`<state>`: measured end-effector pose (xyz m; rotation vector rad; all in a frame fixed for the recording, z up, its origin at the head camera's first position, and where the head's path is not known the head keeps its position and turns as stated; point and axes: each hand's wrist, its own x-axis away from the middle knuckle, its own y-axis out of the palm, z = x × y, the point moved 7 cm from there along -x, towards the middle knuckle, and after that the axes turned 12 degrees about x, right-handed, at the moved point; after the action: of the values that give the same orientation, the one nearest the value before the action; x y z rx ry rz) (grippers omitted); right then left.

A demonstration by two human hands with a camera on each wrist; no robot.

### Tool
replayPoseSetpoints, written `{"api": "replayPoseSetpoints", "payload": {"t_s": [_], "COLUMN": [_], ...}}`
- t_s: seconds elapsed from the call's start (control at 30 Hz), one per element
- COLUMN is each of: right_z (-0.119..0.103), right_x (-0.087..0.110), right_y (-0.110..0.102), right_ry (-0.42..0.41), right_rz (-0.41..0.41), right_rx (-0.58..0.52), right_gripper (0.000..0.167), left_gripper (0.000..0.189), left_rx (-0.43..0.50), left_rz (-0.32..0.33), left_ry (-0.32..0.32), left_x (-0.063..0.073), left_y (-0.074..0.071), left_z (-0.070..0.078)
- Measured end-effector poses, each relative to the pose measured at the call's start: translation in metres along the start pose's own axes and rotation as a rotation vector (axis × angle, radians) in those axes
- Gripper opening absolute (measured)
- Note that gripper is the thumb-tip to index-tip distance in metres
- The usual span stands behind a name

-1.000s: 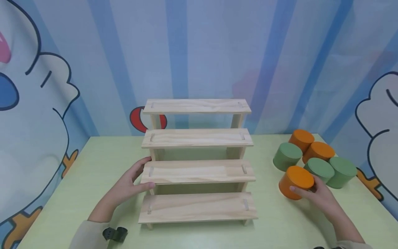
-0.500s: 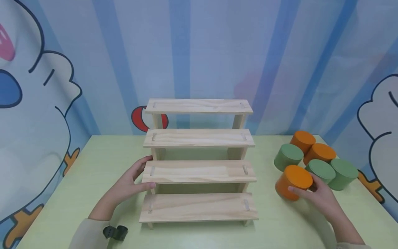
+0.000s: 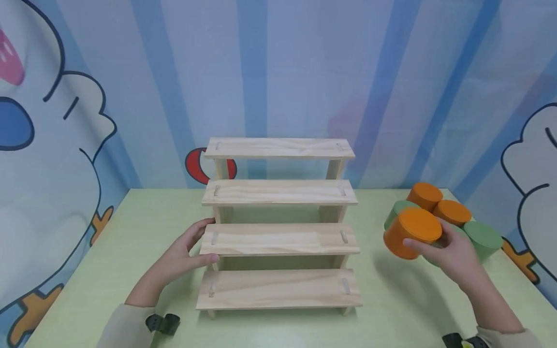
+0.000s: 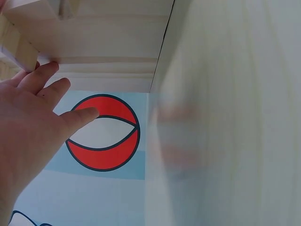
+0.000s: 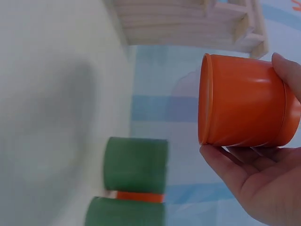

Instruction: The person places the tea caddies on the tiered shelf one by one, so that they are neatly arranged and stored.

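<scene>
Orange and smooth-walled, a canister [image 3: 412, 234] is at the right of the head view, held off the pale table [image 3: 270, 333] with its shadow [image 3: 411, 285] apart from it below. The right hand [image 3: 457, 256] grasps it, thumb on one side and fingers on the other, as the right wrist view confirms; its top tilts a little toward the camera. Behind it, toward the right edge, stand two more orange canisters [image 3: 452, 212] and some green canisters [image 3: 484, 239], partly hidden by the held one and the hand.

At the centre is a four-tier wooden rack [image 3: 280, 239], its tiers bare. The left hand [image 3: 178, 258] rests at its left side, thumb by the end of the second tier from the bottom, fingers reaching past an upright; in the left wrist view the lower fingers extend free. Whether it grips the upright or merely steadies it, I cannot tell.

The step in hand appears to be lifting this canister away from its group. The next move seems to call for a firm grasp, a level canister and clearance from its neighbours, while the left hand keeps the rack from shifting.
</scene>
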<state>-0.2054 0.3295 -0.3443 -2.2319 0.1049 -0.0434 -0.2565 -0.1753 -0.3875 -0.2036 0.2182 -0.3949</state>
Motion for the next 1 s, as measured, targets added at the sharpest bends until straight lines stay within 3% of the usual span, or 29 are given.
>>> {"api": "replayPoseSetpoints", "payload": {"t_s": [0.23,0.4,1.0], "right_z": [-0.04,-0.073,-0.171], "right_x": [-0.001,-0.003,-0.011], "right_y": [-0.025,-0.033,-0.013], "right_ry": [-0.08,-0.099,-0.255], "right_rz": [0.1,0.104,0.032], "right_rx": [0.022,0.04,-0.078], "right_gripper": [0.064,0.076,0.075], "left_gripper": [0.077,0.076,0.075], "left_rx": [0.008,0.002,0.014], "left_rz": [-0.008,0.0,0.008], "left_ry": [0.012,0.008,-0.019], "left_x": [-0.002,-0.002,-0.002], "left_y": [-0.001,-0.002,-0.003], "left_z": [-0.001,-0.001,-0.005]}}
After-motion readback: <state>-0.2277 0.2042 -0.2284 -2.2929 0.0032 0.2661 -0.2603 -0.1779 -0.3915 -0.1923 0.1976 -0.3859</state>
